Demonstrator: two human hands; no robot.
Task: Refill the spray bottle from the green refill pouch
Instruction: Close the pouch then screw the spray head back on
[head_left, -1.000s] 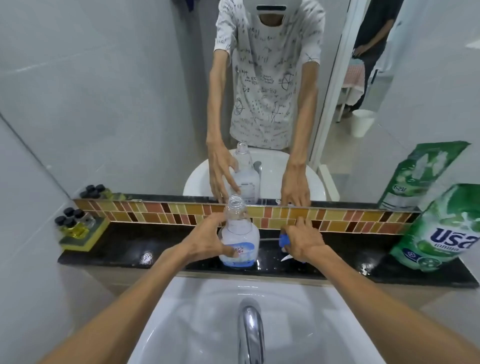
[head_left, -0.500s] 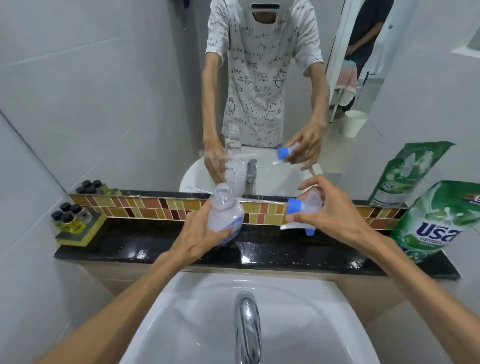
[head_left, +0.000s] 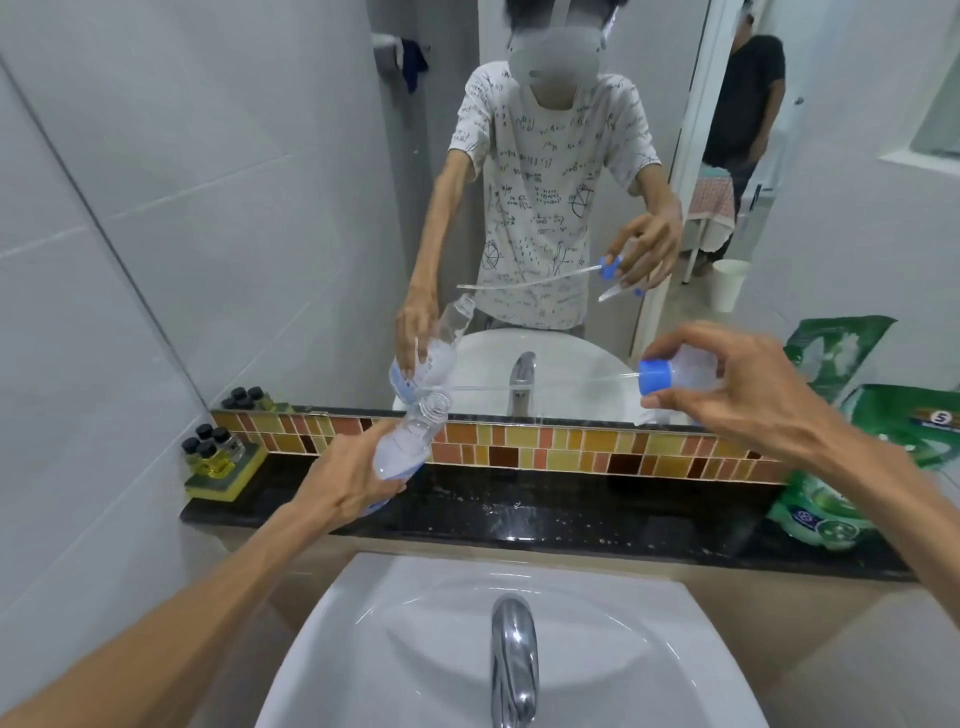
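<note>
My left hand (head_left: 348, 480) grips the clear spray bottle (head_left: 408, 439), lifted off the black ledge and tilted with its open neck up and to the right. Up at the right, my right hand (head_left: 737, 387) holds the sprayer head with its blue collar (head_left: 655, 378); the thin dip tube (head_left: 519, 384) runs left from it, clear of the bottle. The green refill pouch (head_left: 826, 499) leans against the mirror at the right end of the ledge, partly behind my right forearm.
A black stone ledge (head_left: 545, 512) with a tiled strip runs below the mirror (head_left: 571, 208). Small dark-capped bottles on a yellow tray (head_left: 215, 457) stand at its left end. The white basin (head_left: 426, 649) and chrome tap (head_left: 514, 660) lie below my arms.
My left hand has lifted the bottle off the ledge and tilted it. My right hand has pulled the sprayer head up and to the right, and the dip tube is out of the bottle.
</note>
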